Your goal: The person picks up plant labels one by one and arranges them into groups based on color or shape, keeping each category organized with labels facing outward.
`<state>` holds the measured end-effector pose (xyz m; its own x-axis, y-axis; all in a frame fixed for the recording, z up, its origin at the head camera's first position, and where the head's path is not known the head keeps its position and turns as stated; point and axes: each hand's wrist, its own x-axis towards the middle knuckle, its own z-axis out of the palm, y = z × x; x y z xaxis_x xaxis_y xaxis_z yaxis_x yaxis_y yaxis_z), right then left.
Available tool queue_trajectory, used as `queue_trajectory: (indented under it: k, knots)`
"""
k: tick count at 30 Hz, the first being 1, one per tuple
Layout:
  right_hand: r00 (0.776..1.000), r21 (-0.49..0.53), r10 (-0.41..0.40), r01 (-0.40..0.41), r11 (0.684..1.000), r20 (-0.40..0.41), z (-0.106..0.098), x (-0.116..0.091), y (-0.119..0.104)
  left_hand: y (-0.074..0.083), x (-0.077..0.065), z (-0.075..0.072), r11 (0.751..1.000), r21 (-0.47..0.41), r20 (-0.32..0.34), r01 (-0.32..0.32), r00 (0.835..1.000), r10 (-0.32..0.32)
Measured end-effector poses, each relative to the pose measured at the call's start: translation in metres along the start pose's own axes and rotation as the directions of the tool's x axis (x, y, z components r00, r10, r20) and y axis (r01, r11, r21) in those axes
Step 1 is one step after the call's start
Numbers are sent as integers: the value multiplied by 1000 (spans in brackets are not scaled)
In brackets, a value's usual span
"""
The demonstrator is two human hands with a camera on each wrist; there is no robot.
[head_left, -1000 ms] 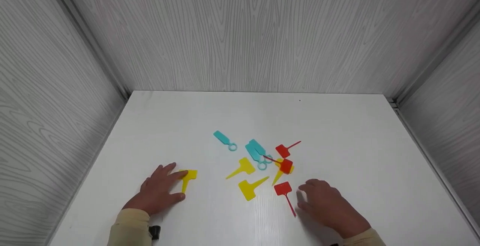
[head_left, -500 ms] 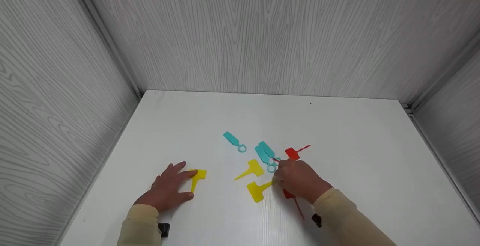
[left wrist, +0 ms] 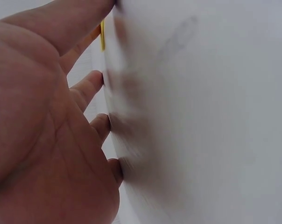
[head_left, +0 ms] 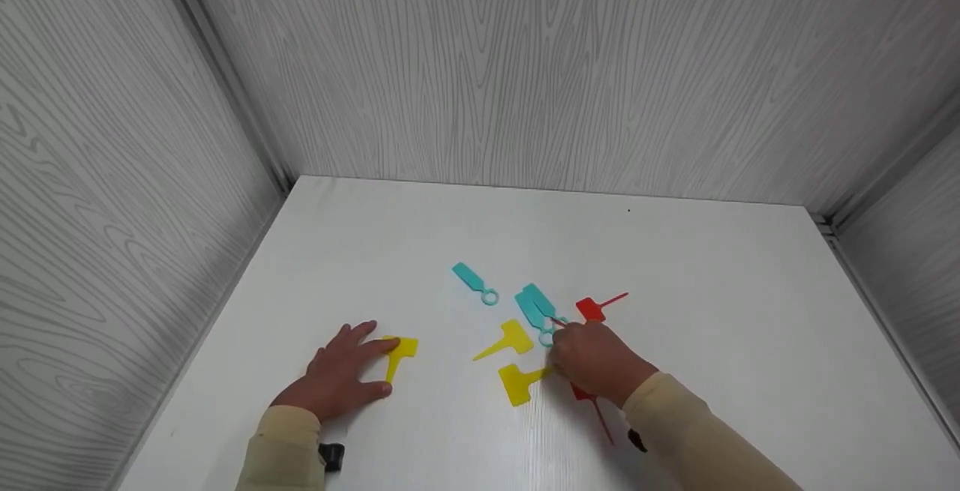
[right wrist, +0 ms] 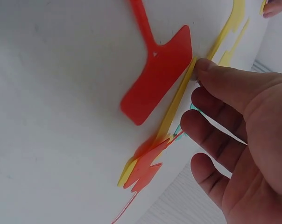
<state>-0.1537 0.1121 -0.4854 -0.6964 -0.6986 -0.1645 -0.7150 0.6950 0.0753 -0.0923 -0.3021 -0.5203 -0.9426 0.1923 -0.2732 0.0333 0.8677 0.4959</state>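
My left hand [head_left: 337,371] rests on the table at left, fingers spread. Its index fingertip lies on the head of a yellow T-shaped plant label [head_left: 407,346], and its thumb is by the stem's tip. Further right, my right hand [head_left: 600,360] reaches down into the group of labels. In the right wrist view, its thumb and a partly hidden finger pinch the stem tip of another yellow plant label [right wrist: 175,105]. A red label [right wrist: 145,161] lies over that label's head. Another red label [right wrist: 159,74] lies beside the stem.
Two more yellow labels, one nearer [head_left: 515,385] and one farther [head_left: 516,336], lie between the hands. Two overlapping teal ring tags [head_left: 531,309] and a third red label [head_left: 591,309] lie beyond the right hand. A separate teal tag [head_left: 469,276] lies farther back. Wood-grain panels [head_left: 510,71] enclose the table.
My right hand has moved left and forward from beside the near red label onto the stacked red and yellow labels, then stayed there. My left hand keeps its place; the head view has shifted slightly.
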Motion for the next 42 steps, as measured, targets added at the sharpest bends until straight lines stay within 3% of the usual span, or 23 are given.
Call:
queue_trajectory:
  k: [3, 6, 13, 16, 18, 23, 27, 30, 38, 42]
  knots:
    - [1000, 9, 6, -6, 1000, 2, 0, -1, -3, -2, 0, 1, 1000, -4, -6, 1, 1000, -1]
    - [998, 93, 59, -61, 994, 23, 0, -2, -7, -3, 0, 2, 1000, -4, -12, 2, 1000, -2]
    - [985, 321, 164, -174, 931, 60, -4, -8, -22, -1, 1, 0, 1000, -15, -9, -4, 1000, 4]
    - [975, 406, 202, -222, 887, 92, -7, -11, -35, 0, 1, 0, 1000, -19, -8, -9, 1000, 8]
    - [962, 474, 239, -275, 837, 136, -9, -10, -47, -1, 1, -1, 1000, -18, -7, -8, 1000, 8]
    - [902, 564, 342, -431, 705, 262, -11, 2, -84, -3, 0, 0, 1000, -14, 7, 1, 1000, -1]
    - [872, 557, 394, -489, 671, 290, -10, 14, -109, -2, 2, 2, 1000, -4, 9, 9, 1000, -9]
    - [866, 574, 400, -499, 649, 300, -8, 24, -121, -2, 2, 3, 1000, -6, 2, 14, 1000, -14]
    - [837, 643, 389, -545, 538, 384, -7, 54, -143, -4, 2, 4, 999, -26, 16, 38, 999, -37]
    - [839, 660, 389, -542, 520, 381, -8, 68, -152, -6, 2, 4, 999, -38, 7, 35, 999, -35]
